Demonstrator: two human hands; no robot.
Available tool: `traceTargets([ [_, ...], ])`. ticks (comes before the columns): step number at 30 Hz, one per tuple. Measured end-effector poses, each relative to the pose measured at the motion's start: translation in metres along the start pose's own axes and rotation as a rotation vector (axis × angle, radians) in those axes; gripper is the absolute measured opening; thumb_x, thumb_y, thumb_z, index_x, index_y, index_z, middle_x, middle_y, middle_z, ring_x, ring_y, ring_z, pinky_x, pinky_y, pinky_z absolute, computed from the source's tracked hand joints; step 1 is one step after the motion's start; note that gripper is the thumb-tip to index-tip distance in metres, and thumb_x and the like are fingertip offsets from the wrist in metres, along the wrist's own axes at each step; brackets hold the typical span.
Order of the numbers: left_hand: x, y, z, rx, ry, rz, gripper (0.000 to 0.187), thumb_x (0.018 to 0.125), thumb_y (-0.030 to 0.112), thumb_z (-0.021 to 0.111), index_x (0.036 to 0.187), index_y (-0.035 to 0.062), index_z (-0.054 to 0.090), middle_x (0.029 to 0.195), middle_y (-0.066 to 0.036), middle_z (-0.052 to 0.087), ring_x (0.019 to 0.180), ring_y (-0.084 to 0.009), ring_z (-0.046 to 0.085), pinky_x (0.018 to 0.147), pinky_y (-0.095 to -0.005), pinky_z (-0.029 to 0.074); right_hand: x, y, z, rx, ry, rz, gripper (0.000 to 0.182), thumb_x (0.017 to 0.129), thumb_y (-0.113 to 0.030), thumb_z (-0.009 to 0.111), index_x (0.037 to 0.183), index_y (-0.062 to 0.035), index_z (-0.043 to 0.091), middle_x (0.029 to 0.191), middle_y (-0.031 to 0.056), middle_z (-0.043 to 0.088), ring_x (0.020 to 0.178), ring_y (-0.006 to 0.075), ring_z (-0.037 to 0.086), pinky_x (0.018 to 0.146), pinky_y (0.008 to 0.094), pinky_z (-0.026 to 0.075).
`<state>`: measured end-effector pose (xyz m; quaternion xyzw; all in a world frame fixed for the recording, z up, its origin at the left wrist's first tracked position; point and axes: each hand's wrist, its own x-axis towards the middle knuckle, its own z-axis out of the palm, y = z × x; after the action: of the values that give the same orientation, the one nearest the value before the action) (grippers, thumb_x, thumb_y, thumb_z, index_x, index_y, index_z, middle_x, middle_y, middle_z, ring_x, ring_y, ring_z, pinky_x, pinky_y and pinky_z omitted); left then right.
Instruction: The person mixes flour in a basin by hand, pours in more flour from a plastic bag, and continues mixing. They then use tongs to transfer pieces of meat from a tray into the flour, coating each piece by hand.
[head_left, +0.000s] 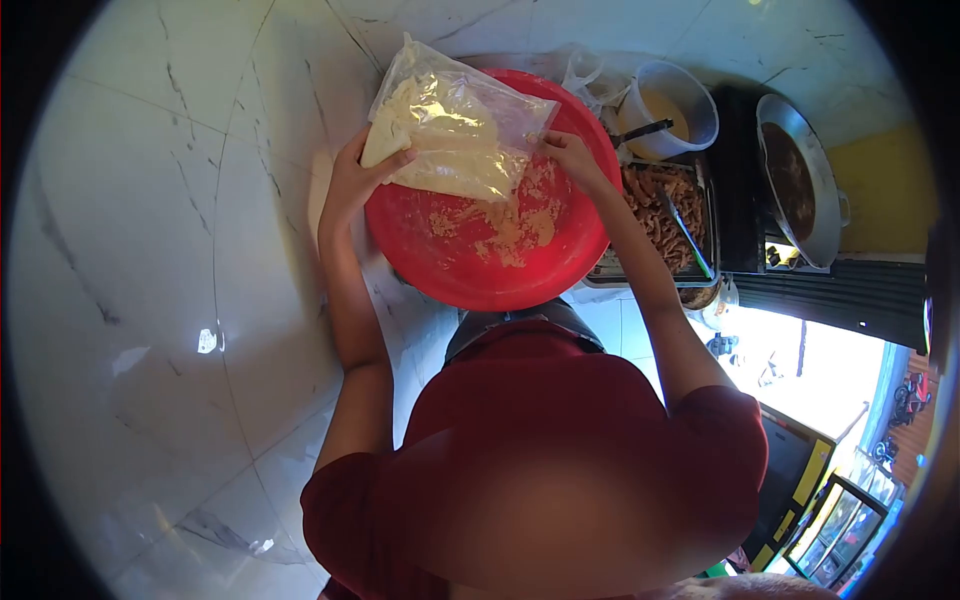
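A clear plastic bag [450,125] with pale flour-like powder inside is held over a big red basin [450,275]. Its left end is gripped by my left hand [375,170], thumb across the front and fingers behind, where the powder is bunched up. On the right, my right hand [568,158] pinches the bag's lower corner between thumb and fingers. Loose, clumpy powder [515,235] lies on the basin's floor below the bag. The bag hides the upper part of the basin.
Right of the basin, a tray of brown fried-looking strips [660,205] holds tongs with a green tip [690,240]. Behind it stands a translucent tub [695,110] of yellowish liquid, beside a crumpled plastic bag [590,75]. Farther right, a wide pan [825,190] of dark liquid sits on a stove.
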<state>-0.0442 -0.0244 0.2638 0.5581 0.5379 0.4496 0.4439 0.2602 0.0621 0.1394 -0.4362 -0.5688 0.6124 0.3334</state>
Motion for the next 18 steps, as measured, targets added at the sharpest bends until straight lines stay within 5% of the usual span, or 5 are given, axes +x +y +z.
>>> traceTargets([
  [10,-0.007,0.01,-0.007,0.007,0.058,-0.006,0.041,0.072,0.012,0.073,0.107,-0.0007,0.056,0.094,-0.006,0.061,0.082,-0.0108,0.058,0.071,-0.0235,0.046,0.029,-0.004,0.006,-0.135,-0.03,-0.1,0.026,0.081,-0.024,0.063,0.085,0.0014,0.064,0.077,-0.0016,0.06,0.074,0.0054,0.051,0.068,0.0223,0.041],
  [13,-0.001,0.006,-0.002,0.035,0.109,0.015,0.042,0.072,0.011,0.072,0.108,-0.0009,0.056,0.094,-0.006,0.061,0.083,-0.011,0.058,0.073,-0.0236,0.046,0.052,-0.005,-0.001,-0.391,-0.014,-0.08,0.028,0.081,-0.024,0.063,0.087,0.0025,0.065,0.075,0.0034,0.062,0.07,0.0067,0.053,0.065,0.0251,0.043],
  [18,0.005,-0.001,0.013,-0.042,0.152,0.059,0.043,0.073,0.012,0.072,0.11,-0.0011,0.055,0.096,-0.006,0.061,0.086,-0.0114,0.058,0.076,-0.0237,0.046,0.057,-0.009,-0.023,-0.395,0.045,-0.307,0.029,0.08,-0.025,0.063,0.087,0.0029,0.065,0.074,0.0053,0.063,0.07,0.008,0.054,0.066,0.0256,0.044],
])
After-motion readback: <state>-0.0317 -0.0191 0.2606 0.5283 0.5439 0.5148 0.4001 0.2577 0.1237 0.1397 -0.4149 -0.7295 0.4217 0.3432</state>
